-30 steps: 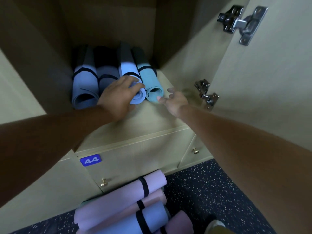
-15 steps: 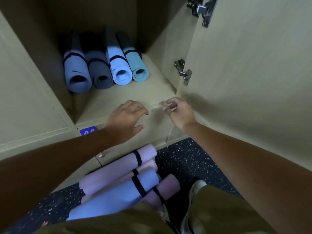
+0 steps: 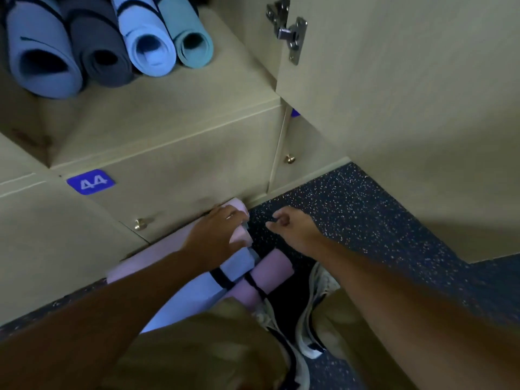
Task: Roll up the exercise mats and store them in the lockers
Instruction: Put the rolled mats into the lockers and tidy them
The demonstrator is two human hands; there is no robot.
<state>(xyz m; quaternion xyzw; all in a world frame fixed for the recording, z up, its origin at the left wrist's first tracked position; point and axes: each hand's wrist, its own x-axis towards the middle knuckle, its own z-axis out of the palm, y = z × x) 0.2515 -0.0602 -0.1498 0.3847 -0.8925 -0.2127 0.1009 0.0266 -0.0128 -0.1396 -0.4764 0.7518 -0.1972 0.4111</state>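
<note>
Left hand (image 3: 216, 235) closed over the end of the top pink mat (image 3: 239, 206), fingers wrapped across its rolled face, palm on the upper curve. Right hand (image 3: 292, 228) empty, fingers loosely curled, hovering over the speckled floor (image 3: 365, 215) just beside that same mat end, not touching it.

Pink mat lies on the floor against the base of locker 44 (image 3: 174, 170), label (image 3: 90, 182) on its closed door. Beside it, nearer me: a pale blue mat (image 3: 197, 291) and a mauve mat (image 3: 270, 270), each with a black strap (image 3: 222, 277). All 3 touching in a loose pile. My shoe (image 3: 318, 302) sits just beside the mauve one.

Open compartment above holds 4 rolled mats side by side, ends facing out: periwinkle (image 3: 42, 52), dark grey (image 3: 98, 52), light blue (image 3: 146, 43), teal (image 3: 191, 38). They fill the left part; bare shelf (image 3: 225, 88) shows to their right. Open door (image 3: 408, 108) stands on the right, hinge (image 3: 289, 35) at its inner edge.

Risks, as I judge them:
- Lifting by 1 end with 1 hand: the roll may sag and telescope, since I cannot see a strap on it from here.
- Dragging it out could tip the 2 neighbours into a roll across the floor.
- A long mat swung upward could clip the door or hinge.
- Shoving it in may nudge the stored 4 out of line.
</note>
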